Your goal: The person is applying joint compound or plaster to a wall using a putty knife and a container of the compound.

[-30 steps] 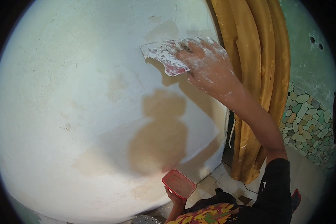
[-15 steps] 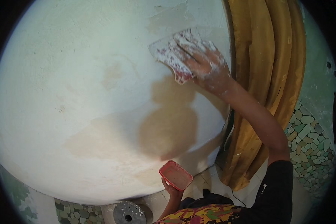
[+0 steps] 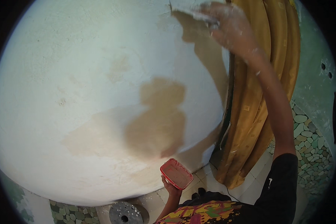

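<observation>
My right hand, smeared white and blurred by motion, grips a flat putty scraper high on the white wall. The scraper appears nearly edge-on, its far edge at or very close to the wall. Low in the middle, my left hand holds a small red plastic tub from below and its left side. Greyish-pink paste coats the inside of the tub. Tan, unevenly coated patches show on the wall, with a shadow of head and arm across it.
A gold-brown curtain hangs along the wall's right edge. Below stands a grey cylinder with a centre hole, spattered white, on pale floor tiles. Pebble-patterned surfaces lie at right and lower left; a green wall is far right.
My right hand has moved up with the scraper, which has turned from face-on to nearly edge-on. The left hand and tub have hardly moved; the view has shifted slightly.
</observation>
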Action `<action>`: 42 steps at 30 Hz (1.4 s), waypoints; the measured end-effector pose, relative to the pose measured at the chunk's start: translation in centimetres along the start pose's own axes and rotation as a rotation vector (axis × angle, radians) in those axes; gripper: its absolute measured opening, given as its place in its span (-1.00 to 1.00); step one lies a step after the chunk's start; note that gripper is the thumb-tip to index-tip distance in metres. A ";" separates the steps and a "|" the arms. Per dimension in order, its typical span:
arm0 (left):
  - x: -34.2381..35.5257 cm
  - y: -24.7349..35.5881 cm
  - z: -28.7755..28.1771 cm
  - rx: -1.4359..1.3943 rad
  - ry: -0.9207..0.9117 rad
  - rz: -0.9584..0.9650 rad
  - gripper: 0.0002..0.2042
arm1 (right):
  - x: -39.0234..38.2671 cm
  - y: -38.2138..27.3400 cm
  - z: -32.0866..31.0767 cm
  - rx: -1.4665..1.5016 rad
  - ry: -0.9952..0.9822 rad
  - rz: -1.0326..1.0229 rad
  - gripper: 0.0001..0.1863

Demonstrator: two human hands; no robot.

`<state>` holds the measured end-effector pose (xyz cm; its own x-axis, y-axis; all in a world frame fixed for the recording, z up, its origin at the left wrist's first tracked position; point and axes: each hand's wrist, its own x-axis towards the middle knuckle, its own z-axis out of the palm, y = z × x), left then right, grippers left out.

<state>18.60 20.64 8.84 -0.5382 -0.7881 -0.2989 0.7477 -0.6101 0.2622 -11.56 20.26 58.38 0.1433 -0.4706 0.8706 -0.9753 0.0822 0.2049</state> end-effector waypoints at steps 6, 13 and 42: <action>-0.4 1.7 -1.3 0.042 -0.021 -0.001 -0.40 | -3.8 -2.0 1.1 0.004 -0.109 -0.106 -0.46; -0.7 2.5 -1.6 0.138 -0.057 -0.027 -0.40 | 3.0 -1.3 -2.5 0.191 0.051 -0.067 -0.66; -2.0 2.6 -1.1 0.100 -0.069 0.013 -0.46 | -2.0 -2.0 -0.9 0.100 0.050 0.070 -0.55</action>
<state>22.05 20.76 9.06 -0.5569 -0.7977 -0.2315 0.7143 -0.6021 0.3567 -9.74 21.84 56.59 0.0802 -0.4220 0.9030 -0.9947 0.0244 0.0997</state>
